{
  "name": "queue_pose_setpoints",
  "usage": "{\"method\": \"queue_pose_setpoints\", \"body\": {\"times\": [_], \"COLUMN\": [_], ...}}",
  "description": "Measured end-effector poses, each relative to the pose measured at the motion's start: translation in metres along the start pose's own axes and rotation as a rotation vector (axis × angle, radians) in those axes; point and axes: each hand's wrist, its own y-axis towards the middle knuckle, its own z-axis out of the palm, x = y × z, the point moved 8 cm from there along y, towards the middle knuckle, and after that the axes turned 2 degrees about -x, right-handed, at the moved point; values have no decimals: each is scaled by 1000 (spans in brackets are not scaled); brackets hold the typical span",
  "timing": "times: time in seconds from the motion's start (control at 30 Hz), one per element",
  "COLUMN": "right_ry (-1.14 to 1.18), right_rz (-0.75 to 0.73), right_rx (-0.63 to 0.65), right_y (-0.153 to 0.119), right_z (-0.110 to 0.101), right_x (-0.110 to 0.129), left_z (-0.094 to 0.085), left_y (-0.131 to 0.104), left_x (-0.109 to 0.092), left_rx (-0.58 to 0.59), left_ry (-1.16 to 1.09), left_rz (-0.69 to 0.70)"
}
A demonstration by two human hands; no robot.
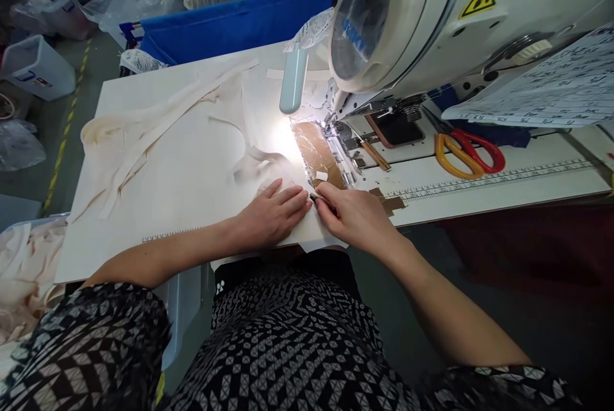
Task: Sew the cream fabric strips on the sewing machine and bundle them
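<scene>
Pale, thin fabric point(254, 171) lies on the white table near its front edge. My left hand point(274, 214) rests flat on this fabric, palm down, with its fingers stretched toward my right hand. Close beside those fingertips, my right hand point(352, 211) is closed in a pinch around a small dark-tipped tool point(314, 197), most of it hidden by the fingers. Just behind both hands is the brown taped plate point(319, 152) of the sewing machine point(407, 21), lit by a bright lamp. A small white piece point(322, 176) sits on the plate.
Scissors with yellow and red handles point(470, 154) lie at the right, near a phone point(397, 126) and a wooden-handled tool point(375, 154). More cream fabric point(144, 133) spreads over the table's left side. A light blue rounded object point(293, 82) stands behind the plate.
</scene>
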Motion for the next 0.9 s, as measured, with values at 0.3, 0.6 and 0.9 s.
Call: {"method": "queue_pose_setpoints", "body": {"times": [0.3, 0.6, 0.9], "right_ry": [243, 131, -32], "right_rz": [6, -16, -92], "right_rx": [-23, -86, -23], "right_y": [-17, -30, -26], "right_z": [-10, 0, 0], "right_x": [-24, -18, -10], "left_z": [-1, -2, 1], "left_y": [4, 4, 4], "left_x": [-3, -8, -8], "left_rx": [41, 32, 38], "left_ry": [-15, -28, -25], "left_rz": [-30, -36, -40]}}
